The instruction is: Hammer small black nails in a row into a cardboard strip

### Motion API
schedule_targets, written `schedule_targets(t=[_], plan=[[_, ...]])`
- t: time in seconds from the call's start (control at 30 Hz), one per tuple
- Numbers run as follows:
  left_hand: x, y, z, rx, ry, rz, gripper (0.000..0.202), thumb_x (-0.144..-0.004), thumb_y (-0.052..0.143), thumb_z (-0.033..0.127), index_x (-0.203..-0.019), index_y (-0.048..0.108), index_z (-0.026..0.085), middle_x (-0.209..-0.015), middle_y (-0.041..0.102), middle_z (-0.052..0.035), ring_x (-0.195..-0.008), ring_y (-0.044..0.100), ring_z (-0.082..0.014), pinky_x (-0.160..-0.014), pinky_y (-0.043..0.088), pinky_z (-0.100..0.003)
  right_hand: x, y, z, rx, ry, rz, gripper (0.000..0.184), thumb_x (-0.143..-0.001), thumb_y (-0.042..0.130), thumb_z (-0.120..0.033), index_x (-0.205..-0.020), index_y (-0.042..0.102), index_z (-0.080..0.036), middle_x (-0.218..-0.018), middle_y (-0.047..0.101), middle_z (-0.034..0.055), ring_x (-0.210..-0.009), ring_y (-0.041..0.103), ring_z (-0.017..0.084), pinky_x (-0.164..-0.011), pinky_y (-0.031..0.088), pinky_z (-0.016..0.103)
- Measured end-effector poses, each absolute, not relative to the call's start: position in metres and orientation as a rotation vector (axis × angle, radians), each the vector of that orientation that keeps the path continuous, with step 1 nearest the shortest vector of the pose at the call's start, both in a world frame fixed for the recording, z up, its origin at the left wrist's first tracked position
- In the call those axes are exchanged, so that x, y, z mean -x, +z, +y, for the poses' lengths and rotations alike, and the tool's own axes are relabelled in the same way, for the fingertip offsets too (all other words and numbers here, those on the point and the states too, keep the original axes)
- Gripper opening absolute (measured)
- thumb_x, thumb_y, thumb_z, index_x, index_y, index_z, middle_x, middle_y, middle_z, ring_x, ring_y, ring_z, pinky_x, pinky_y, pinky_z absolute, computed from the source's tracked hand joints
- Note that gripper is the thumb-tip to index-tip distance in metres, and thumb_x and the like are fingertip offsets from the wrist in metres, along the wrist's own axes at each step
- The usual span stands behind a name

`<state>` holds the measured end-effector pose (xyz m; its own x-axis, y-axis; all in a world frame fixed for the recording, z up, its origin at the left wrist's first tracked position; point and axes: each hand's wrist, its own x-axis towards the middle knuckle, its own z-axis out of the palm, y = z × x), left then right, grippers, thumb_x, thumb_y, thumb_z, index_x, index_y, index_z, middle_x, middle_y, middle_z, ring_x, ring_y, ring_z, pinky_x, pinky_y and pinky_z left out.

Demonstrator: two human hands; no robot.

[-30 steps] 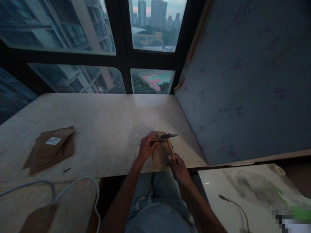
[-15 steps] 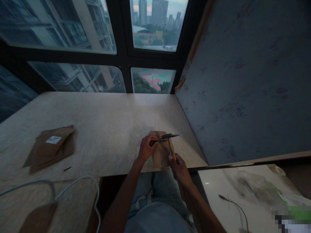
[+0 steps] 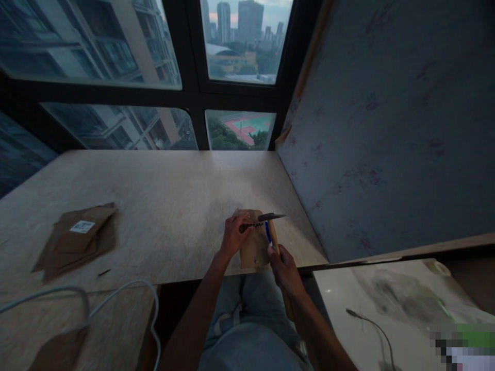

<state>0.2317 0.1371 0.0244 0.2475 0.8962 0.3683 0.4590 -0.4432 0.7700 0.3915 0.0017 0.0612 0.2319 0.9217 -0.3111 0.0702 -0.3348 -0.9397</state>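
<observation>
My right hand (image 3: 285, 268) is closed round the wooden handle of a hammer (image 3: 274, 234). The hammer's dark metal head lies level over the far part of a brown board (image 3: 253, 252) on the table. A blue strip shows along the left side of the handle. With fingertips pinched, my left hand (image 3: 234, 234) holds a dark piece with a spiral or toothed end (image 3: 257, 225) over the board. That end points right, just below and left of the hammer head. Whether the two touch, I cannot tell.
Brown paper envelopes (image 3: 79, 242) with a white label lie at the left of the table (image 3: 154, 206), near a thin dark stick (image 3: 104, 272). A pale cable (image 3: 127, 285) loops at the front left. A patterned wall panel (image 3: 379, 144) stands right; a lower white surface (image 3: 336, 293) holds plastic and a thin cord.
The view has shifted slightly. A blue strip beside the hammer handle now shows, and the handle looks turned a little. Both hands keep nearly the same places and grips.
</observation>
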Motion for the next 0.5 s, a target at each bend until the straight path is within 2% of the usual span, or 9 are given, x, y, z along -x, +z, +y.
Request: schedule_targets(t=[0.5], plan=[[-0.2292, 0.0215, 0.1371, -1.984, 1.136, 1.24, 0.043, -0.081, 0.075, 0.028, -0.122, 0.061, 0.026, -0.098, 0.076, -0.004, -0.103, 0.067, -0.0253, -0.098, 0.045, -0.048, -0.3931, 0.0563, -0.001, 1.633, 1.219, -0.926, 0.039, -0.086, 0.054, -0.063, -0.083, 0.048, -0.024, -0.051, 0.036, -0.0105, -0.039, 0.031, 0.009, -0.037, 0.025, 0.02]])
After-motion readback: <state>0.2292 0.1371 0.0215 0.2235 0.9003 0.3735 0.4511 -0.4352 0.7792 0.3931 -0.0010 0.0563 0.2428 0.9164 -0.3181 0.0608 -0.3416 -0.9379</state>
